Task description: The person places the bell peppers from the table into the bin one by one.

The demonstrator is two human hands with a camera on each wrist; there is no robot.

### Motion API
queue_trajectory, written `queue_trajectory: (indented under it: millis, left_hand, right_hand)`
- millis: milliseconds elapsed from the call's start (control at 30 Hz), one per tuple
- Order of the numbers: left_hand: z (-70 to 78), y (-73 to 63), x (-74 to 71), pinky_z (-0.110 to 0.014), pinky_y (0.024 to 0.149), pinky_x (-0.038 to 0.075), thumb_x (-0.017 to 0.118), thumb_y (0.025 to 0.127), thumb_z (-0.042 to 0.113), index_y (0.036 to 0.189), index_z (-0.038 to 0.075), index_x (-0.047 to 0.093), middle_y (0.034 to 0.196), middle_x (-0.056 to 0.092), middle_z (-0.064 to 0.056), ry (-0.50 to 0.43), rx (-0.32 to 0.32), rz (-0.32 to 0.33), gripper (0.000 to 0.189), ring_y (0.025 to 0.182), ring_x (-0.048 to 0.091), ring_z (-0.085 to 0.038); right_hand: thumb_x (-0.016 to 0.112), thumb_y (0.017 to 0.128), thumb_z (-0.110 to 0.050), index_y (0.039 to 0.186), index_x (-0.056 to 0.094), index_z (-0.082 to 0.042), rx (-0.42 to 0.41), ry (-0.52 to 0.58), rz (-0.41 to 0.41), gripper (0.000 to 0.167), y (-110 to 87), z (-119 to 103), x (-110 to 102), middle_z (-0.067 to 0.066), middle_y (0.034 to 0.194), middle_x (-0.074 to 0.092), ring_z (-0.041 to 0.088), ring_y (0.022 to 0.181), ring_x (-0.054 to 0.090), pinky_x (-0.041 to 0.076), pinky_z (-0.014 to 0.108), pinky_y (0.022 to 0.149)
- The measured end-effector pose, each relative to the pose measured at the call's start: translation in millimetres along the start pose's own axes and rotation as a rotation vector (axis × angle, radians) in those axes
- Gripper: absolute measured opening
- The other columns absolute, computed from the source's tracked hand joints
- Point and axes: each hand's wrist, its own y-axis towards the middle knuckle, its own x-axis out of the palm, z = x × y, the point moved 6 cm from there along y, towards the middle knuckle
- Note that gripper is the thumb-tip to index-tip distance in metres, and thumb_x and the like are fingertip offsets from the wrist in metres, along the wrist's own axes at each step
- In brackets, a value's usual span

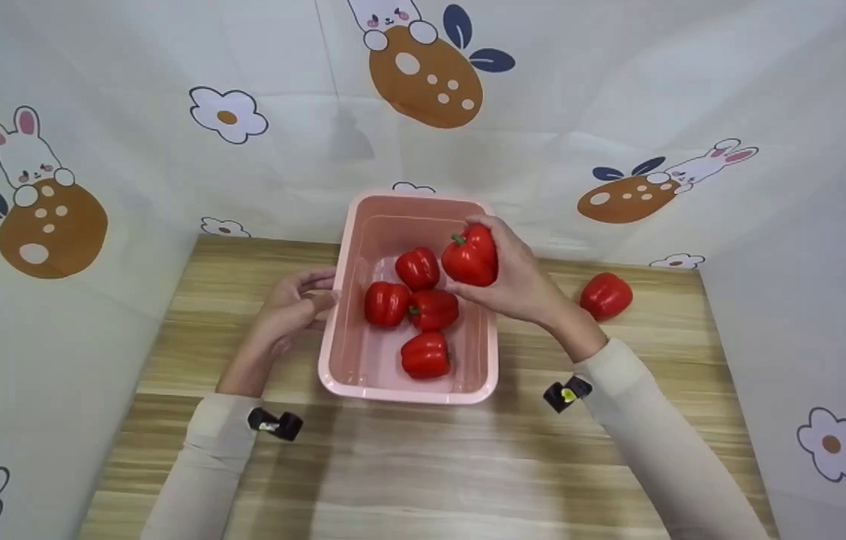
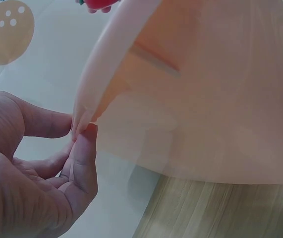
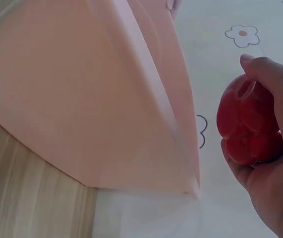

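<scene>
A pink plastic basin (image 1: 408, 395) stands on the wooden table with several red bell peppers (image 1: 427, 355) lying in it. My left hand (image 1: 289, 309) pinches the basin's left rim between thumb and fingers, as the left wrist view shows close up (image 2: 37, 168). Above the basin's right side, my right hand (image 1: 517, 274) grips a red bell pepper (image 1: 470, 256) with a green stem. In the right wrist view that held pepper (image 3: 250, 121) sits between thumb and fingers, apart from the basin wall. One more red bell pepper (image 1: 606, 296) lies on the table beyond my right wrist.
The wooden table (image 1: 423, 465) is enclosed by a pale cloth (image 1: 303, 165) printed with rabbits and flowers, at the back and both sides. Small black devices (image 1: 567, 394) are strapped to both sleeves.
</scene>
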Motion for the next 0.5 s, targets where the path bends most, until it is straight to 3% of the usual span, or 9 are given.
queue_trajectory:
  millis: [233,500]
  left_hand:
    - [-0.6,0.3,-1.0,-0.035,0.084,0.071,0.058,0.098,-0.001,0.155,-0.008,0.042,0.148,0.050,-0.028,0.010,-0.011,-0.006,0.059,0.103,0.068,-0.018]
    - [0.8,-0.8,-2.8,-0.035,0.087,0.070,0.058,0.099,0.000,0.156,-0.008,0.040,0.149,0.049,-0.028,0.016,-0.011,-0.013,0.060,0.105,0.067,-0.021]
  right_hand:
    - [0.087,0.083,-0.012,0.148,0.042,-0.009,-0.094,-0.129,-0.101,0.079,7.2,-9.6,7.2,0.011,0.139,0.058,0.025,0.131,0.059,0.061,0.046,0.112]
    - [0.087,0.082,-0.011,0.148,0.042,-0.012,-0.101,-0.206,-0.215,0.080,17.2,-19.4,21.2,0.006,0.142,0.057,0.023,0.132,0.057,0.059,0.044,0.114]
